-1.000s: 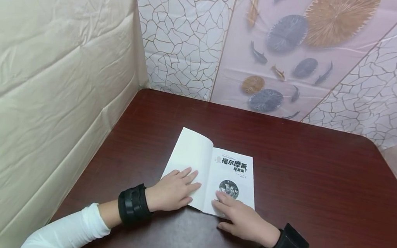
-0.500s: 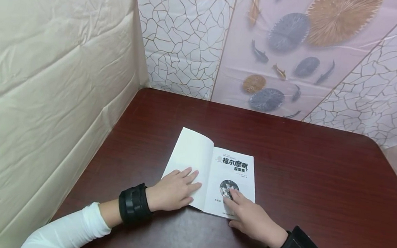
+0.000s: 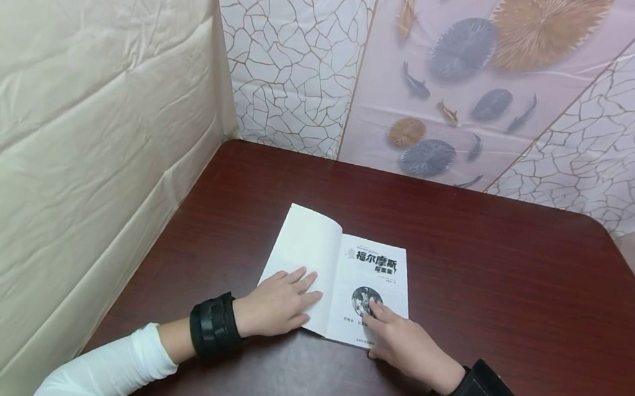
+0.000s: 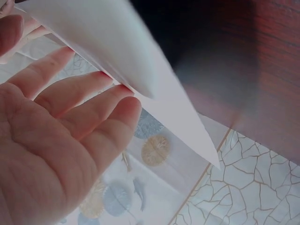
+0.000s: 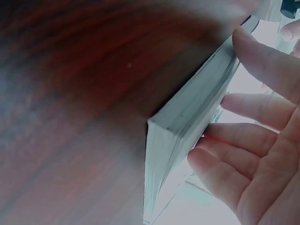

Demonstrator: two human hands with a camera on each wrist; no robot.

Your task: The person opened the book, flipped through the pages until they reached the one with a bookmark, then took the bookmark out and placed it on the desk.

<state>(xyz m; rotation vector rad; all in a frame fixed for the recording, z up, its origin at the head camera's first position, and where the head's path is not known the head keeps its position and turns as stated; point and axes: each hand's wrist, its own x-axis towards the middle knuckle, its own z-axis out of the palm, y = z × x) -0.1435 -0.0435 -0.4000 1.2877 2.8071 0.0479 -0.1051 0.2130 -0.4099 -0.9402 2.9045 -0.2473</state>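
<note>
An open book (image 3: pixel 341 324) lies on the dark red-brown table, its left page (image 3: pixel 305 240) blank and its right page bearing a printed title and a round picture (image 3: pixel 364 300). My left hand (image 3: pixel 278 305) rests on the lower part of the left page, fingers spread. In the left wrist view its fingertips touch the white sheet (image 4: pixel 178 103). My right hand (image 3: pixel 409 347) lies over the lower right corner, covering some print. The right wrist view shows its fingertips at the page and the thumb (image 5: pixel 246 40) at the lower edge of the thick page block (image 5: pixel 192 91).
The table (image 3: pixel 501 287) extends past the book on all sides. A cream cloth wall (image 3: pixel 95 112) stands along the left. Behind the table hangs a patterned curtain (image 3: pixel 291 65). Both wrists wear black bands, such as the left band (image 3: pixel 216 325).
My right hand has slid rightward across the right page towards its lower outer corner, uncovering the round picture and some lower print. The left hand and the book stay nearly in place.
</note>
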